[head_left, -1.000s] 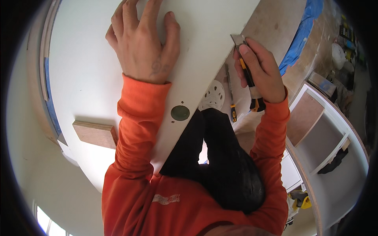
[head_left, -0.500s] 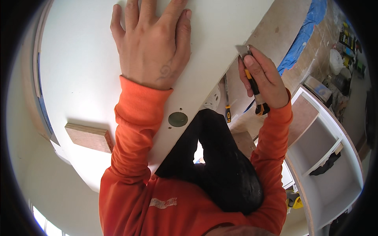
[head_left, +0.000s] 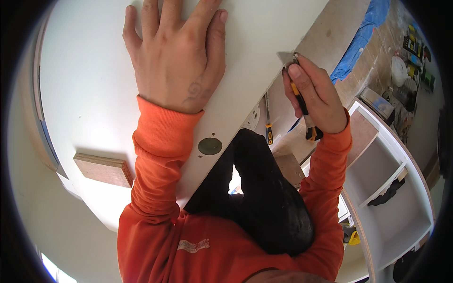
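A large white panel (head_left: 99, 127) fills the left and middle of the view. My left hand (head_left: 177, 59) lies flat on it with the fingers spread, pressing nothing else. At the panel's right edge, my right hand (head_left: 318, 94) is closed around a utility knife (head_left: 301, 101) with a black and yellow handle. Its trapezoid blade (head_left: 285, 57) overlaps the panel's edge in the view; contact cannot be made out. Between my left wrist and the edge, the panel has a round hole (head_left: 210, 146) with a small hole on either side.
A wooden block (head_left: 103, 169) rests on the panel beside my left sleeve. Below the edge lies a yellow-black handled tool (head_left: 269, 134). Blue sheeting (head_left: 361, 40) runs along the floor. At right stands a white open cabinet frame (head_left: 410, 160), with assorted tools and bags (head_left: 410, 70) beyond.
The knife and my right hand have shifted very slightly along the panel's edge. My left hand stays flat on the panel, and the whole view has moved a little.
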Available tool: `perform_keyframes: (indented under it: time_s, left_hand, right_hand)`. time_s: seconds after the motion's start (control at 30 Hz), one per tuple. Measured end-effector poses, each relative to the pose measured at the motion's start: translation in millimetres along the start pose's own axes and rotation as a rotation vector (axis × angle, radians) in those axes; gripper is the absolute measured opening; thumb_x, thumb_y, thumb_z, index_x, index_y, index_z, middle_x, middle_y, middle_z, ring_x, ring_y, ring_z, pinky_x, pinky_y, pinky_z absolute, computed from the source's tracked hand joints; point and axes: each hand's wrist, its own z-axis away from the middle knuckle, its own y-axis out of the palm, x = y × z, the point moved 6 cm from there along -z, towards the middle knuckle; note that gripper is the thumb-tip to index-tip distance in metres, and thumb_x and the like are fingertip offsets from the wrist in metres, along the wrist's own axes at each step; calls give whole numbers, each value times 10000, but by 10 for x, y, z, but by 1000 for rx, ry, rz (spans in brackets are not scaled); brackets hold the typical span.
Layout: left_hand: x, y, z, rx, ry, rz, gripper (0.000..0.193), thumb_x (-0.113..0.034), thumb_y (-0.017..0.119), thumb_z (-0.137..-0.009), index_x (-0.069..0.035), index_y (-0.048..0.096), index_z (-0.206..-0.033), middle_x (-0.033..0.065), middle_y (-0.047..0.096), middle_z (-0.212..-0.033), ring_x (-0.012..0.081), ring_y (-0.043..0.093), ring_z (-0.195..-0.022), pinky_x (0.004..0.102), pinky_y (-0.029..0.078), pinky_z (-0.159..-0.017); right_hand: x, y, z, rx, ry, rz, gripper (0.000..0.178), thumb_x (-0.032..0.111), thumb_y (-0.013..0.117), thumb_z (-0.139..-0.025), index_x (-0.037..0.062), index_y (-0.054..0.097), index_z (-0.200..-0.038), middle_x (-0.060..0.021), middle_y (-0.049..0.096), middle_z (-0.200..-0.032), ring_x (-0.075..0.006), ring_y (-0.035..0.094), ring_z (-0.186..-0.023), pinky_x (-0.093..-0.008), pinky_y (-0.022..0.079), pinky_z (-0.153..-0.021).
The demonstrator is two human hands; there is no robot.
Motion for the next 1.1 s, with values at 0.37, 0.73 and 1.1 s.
perform_keyframes:
  time_s: [0.37,0.73,1.1]
  left_hand:
    - [-9,-1,-22,7,-31,48,404,-203,468,-944,-231,578,-1331,160,387,-1490,395,300,-1391,563,176,-1142]
    - [-5,14,10,-16,2,-54,401,-197,465,-950,-224,573,-1335,158,400,-1484,389,293,-1399,535,167,-1156]
    - [-18,45,1,4,-26,-91,398,-206,447,-960,-229,568,-1338,155,386,-1494,383,276,-1409,529,144,-1166]
  right_hand:
    - [-53,-44,-27,114,-37,-11,337,270,351,-1048,34,462,-835,-6,431,-551,-61,394,-411,-204,330,-432]
    - [-25,-17,15,14,-43,35,376,322,376,-1047,39,476,-820,-18,449,-532,-78,421,-403,-234,342,-413]
    - [-72,-47,25,79,-27,-21,385,340,371,-1047,39,489,-837,-8,459,-541,-67,422,-401,-222,346,-410]
